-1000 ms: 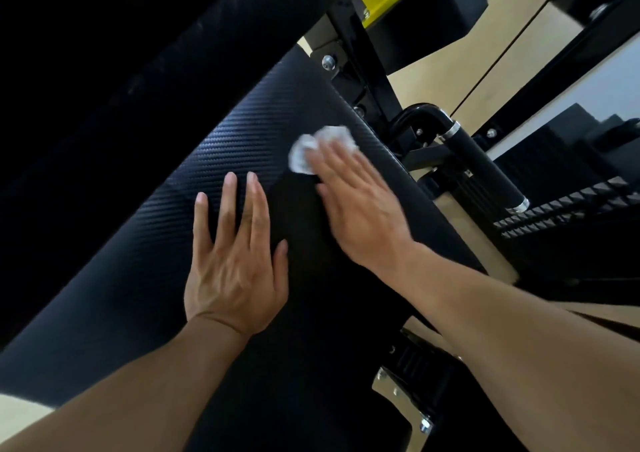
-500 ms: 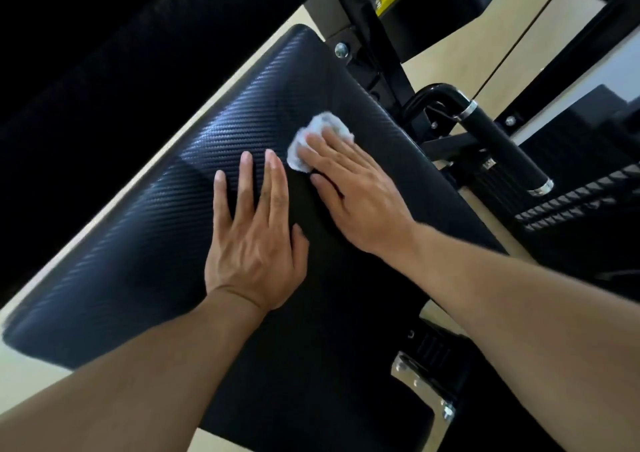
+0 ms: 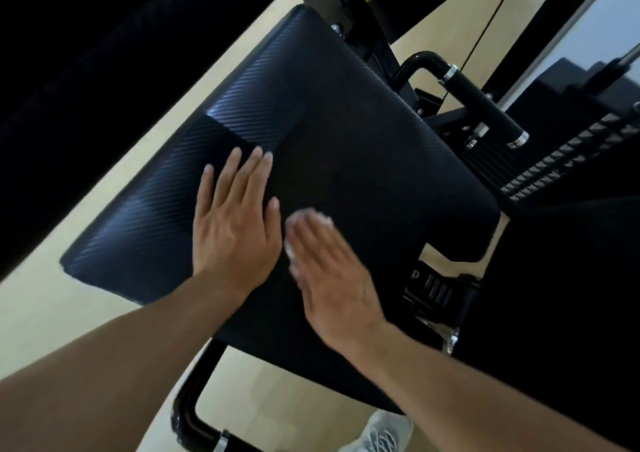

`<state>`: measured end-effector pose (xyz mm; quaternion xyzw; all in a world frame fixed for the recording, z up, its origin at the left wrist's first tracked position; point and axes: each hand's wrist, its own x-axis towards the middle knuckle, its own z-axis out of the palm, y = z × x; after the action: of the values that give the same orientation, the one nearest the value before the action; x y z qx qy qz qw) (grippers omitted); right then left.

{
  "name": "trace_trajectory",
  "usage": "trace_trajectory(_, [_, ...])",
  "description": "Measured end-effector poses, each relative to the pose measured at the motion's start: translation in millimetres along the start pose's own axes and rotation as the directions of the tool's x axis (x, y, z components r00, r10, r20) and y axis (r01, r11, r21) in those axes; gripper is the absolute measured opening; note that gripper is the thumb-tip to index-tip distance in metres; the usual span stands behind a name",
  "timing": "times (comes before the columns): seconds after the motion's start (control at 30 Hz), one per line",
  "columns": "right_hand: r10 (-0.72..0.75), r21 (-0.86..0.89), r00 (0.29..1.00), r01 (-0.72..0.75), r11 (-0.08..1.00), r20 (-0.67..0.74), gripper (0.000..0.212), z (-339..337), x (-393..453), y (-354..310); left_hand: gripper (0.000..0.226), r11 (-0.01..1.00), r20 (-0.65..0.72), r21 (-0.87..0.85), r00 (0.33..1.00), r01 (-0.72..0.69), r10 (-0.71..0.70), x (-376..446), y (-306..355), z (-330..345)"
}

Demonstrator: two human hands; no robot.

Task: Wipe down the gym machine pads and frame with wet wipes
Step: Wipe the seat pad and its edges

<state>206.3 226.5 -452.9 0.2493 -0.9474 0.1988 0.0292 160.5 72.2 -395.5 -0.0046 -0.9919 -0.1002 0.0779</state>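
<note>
Currently: your left hand [image 3: 232,230], fingers straight, flat on the black seat pad [image 3: 363,160]. Your right hand [image 3: 329,275], fingers straight, presses the white wet wipe [image 3: 311,216] against the pad, just beside the left.

Both hands lie on the black pad [image 3: 346,133], which has a woven, carbon-like texture and tilts across the view. The left hand [image 3: 235,230] rests flat, fingers straight and slightly spread. Just beside it the right hand [image 3: 329,271] presses a white wipe [image 3: 311,216] under straight fingers; the hand is blurred, so how much wipe lies beneath is unclear. Right of the pad a black handle [image 3: 485,105] with chrome rings juts from the frame [image 3: 346,4]. A white shoe [image 3: 384,431] shows on the pale floor [image 3: 52,313] below.
</note>
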Motion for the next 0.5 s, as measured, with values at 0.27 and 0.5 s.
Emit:
trace_trajectory(0.27, [0.302,-0.038,0.953,-0.302,0.953,-0.013,0.056,-35,112,79,0.062,0.962,-0.004,0.209,0.984,0.176,-0.179,-5,-39,-16])
trace_trajectory(0.5, [-0.360,0.002,0.931,0.360,0.933,0.056,0.052,-19,94,11,0.062,0.950,0.011,0.245,0.979,0.193,-0.202,-3,-36,-16])
